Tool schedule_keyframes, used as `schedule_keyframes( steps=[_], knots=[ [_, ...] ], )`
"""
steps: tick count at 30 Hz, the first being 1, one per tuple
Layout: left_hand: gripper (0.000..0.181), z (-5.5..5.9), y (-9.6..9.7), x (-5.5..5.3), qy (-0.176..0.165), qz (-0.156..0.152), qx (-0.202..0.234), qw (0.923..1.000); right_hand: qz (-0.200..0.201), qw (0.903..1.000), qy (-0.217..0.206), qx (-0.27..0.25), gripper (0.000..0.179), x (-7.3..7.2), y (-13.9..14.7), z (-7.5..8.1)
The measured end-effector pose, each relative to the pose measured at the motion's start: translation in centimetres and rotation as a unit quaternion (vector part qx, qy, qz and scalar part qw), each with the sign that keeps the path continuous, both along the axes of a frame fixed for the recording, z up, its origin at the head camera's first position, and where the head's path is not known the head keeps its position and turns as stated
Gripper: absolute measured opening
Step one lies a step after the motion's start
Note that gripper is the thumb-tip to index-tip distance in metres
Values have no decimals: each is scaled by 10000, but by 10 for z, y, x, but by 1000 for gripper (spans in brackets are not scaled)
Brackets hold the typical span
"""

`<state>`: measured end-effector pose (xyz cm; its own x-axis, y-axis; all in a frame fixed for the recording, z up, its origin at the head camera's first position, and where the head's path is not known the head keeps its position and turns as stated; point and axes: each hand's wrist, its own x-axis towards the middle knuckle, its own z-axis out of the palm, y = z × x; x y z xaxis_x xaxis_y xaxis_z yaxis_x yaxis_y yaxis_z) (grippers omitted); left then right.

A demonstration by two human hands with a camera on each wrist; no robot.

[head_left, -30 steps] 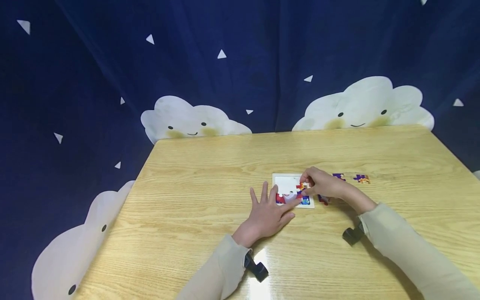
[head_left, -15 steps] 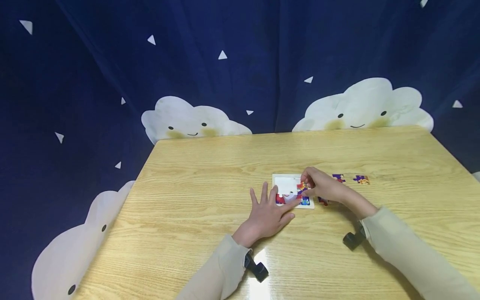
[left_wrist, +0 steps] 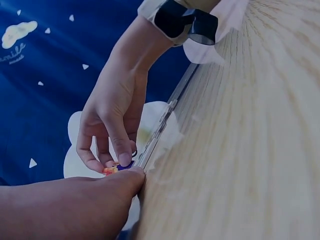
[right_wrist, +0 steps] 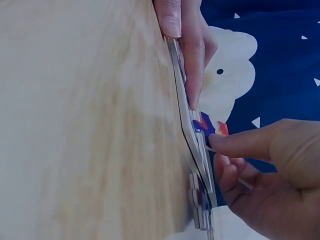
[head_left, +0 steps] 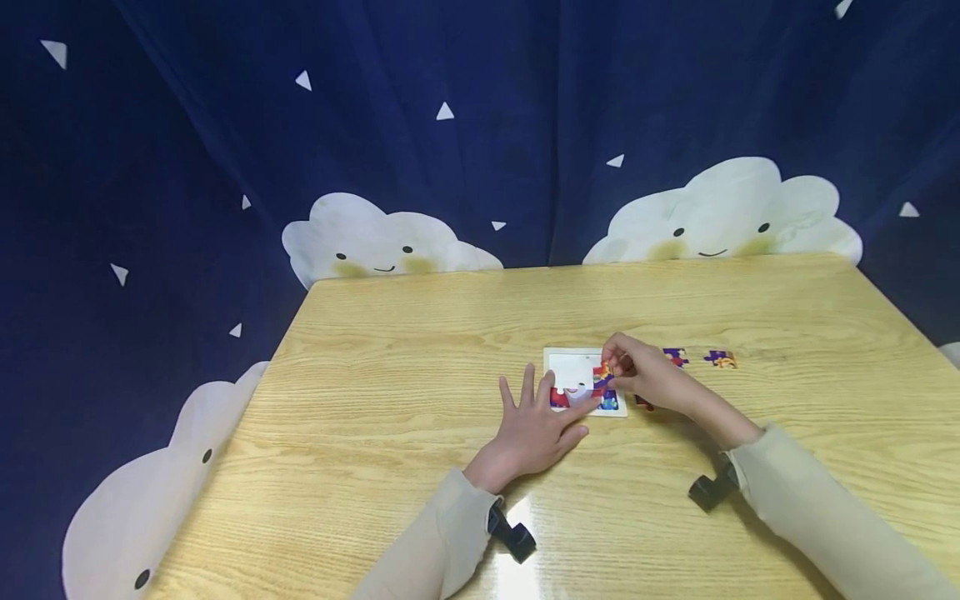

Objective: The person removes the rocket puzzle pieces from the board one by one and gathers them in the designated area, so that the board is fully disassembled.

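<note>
A white jigsaw tray (head_left: 572, 367) lies on the table, its lower row filled with joined pieces (head_left: 577, 397). My left hand (head_left: 532, 433) lies flat with spread fingers, its index finger and thumb reaching over the tray's near side. Between thumb and fingers, my right hand (head_left: 654, 377) pinches a puzzle piece (head_left: 602, 372) in red, yellow and purple at the tray's right side. In the right wrist view that puzzle piece (right_wrist: 205, 123) is tilted up from the tray, its lower edge right at the board. The right fingers partly cover it.
Loose puzzle pieces lie right of the tray: a purple and red one (head_left: 677, 357), a purple and orange one (head_left: 720, 359) and a dark red one (head_left: 643, 403) near the right wrist. Behind the wooden table (head_left: 420, 333) hangs a dark blue curtain (head_left: 375, 108) with clouds.
The right hand keeps its pinch on the puzzle piece and shifts it slightly at the tray's right side, while its wrist moves a little toward the near right. The left hand stays put.
</note>
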<state>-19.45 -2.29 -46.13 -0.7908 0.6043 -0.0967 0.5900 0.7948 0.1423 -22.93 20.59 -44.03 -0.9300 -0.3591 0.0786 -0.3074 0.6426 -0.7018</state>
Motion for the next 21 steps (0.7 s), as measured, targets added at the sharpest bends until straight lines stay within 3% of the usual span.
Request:
schedule_keyframes(
  steps=[11,21],
  knots=[
    [47,-1,-1,0,8,-13,44,10000,159,9990,37,-405,22,1,6,0],
    [46,-1,-1,0,-14,-47,101,9999,96,9927,-485,-1102,19,-2,10,0]
  ],
)
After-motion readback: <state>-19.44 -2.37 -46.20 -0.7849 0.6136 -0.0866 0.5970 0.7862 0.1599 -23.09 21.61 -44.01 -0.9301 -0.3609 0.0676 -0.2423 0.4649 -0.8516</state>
